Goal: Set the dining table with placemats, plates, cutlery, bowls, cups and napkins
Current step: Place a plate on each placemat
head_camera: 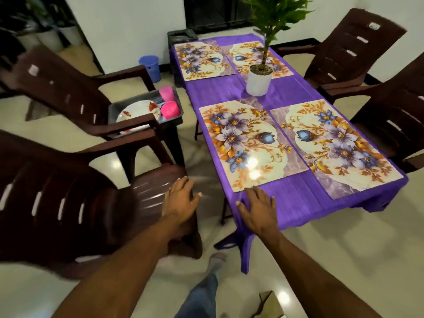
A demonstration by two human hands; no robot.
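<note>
Left hand: my left hand (181, 198) hangs over the front edge of the near brown chair (68, 203), fingers (183, 181) straight and loosely spread, holding nothing.
Right hand: my right hand (258, 207) lies flat on the near corner of the purple bench (298, 198), fingers spread, tips just at the edge of the nearest placemat (250, 143).
Placemats: four floral ones lie flat on the bench in two pairs; the nearest runs lengthwise away from me.
Plant: a white pot (259, 80) stands between the pairs.
Tray: a grey tray (179, 115) left of the bench holds a flowered plate (140, 111), a pink cup (168, 92) and a pink bowl (169, 109).
</note>
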